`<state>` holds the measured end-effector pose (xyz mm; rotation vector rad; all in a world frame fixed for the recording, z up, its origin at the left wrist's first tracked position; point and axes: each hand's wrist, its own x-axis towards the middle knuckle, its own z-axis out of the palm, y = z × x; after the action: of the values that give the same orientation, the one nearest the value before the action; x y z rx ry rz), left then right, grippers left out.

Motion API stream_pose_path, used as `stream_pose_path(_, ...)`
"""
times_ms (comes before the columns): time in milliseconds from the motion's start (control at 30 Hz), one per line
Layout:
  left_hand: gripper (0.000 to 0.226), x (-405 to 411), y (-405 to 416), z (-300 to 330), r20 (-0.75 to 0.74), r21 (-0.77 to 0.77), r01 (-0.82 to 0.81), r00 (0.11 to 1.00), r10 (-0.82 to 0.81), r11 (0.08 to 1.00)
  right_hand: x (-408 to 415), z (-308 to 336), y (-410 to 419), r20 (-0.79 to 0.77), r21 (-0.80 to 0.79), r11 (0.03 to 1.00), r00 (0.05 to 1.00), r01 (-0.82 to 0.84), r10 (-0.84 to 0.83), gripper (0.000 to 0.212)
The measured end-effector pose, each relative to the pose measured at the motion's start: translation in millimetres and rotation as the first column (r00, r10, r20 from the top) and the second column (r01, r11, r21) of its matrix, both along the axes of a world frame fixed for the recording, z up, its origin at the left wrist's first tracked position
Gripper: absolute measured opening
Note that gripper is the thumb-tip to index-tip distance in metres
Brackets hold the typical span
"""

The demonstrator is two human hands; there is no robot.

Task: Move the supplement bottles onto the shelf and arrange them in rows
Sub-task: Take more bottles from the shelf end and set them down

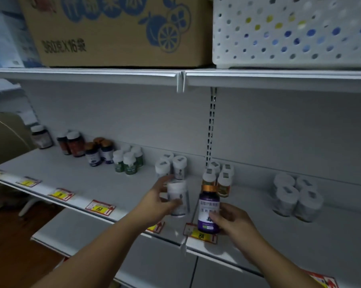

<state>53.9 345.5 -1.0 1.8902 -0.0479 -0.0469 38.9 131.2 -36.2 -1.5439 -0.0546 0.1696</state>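
My left hand [157, 201] grips a white bottle with a white cap [178, 199], upright over the front of the middle shelf [71, 179]. My right hand [230, 220] holds a purple-labelled bottle with a gold cap [209, 210] just right of it, near the shelf's front edge. Behind the white bottle stand three white-capped bottles [172, 165]. Behind the purple one stand several orange-labelled bottles [219, 177]. Farther left are green bottles [128, 161], blue-labelled gold-capped bottles [99, 152], and dark red bottles [71, 143].
Several white bottles [296, 196] stand in a block at the right. One lone bottle [41, 137] sits at the far left. Price tags [99, 207] line the shelf edge. Above rest a cardboard box [115, 30] and a white perforated basket [291, 32]. A lower shelf [75, 233] juts out below.
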Motion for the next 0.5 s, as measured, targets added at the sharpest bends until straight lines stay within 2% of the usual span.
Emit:
stream_pose_path(133, 0.048, 48, -3, -7, 0.139, 0.279, -0.140, 0.985, 0.105, 0.950, 29, 5, 4, 0.022, -0.066, 0.997, 0.998, -0.049, 0.051, 0.021)
stream_pose_path(233, 0.048, 83, -4, -10, 0.280, 0.526, -0.199, 0.959, 0.053, 0.827, 48, 10, 7, 0.071, -0.081, 0.994, 0.995, -0.070, 0.076, 0.021)
stream_pose_path(400, 0.047, 120, -5, -18, 0.356, 0.732, -0.263, 0.934, -0.025, 0.629, 73, 10, 8, 0.092, -0.059, 0.997, 0.995, -0.044, 0.049, 0.023)
stream_pose_path(500, 0.048, 131, -3, -26, 0.333, 0.825, -0.236, 0.937, -0.104, 0.513, 81, 11, 10, 0.078, -0.031, 0.999, 0.996, -0.032, 0.034, 0.023)
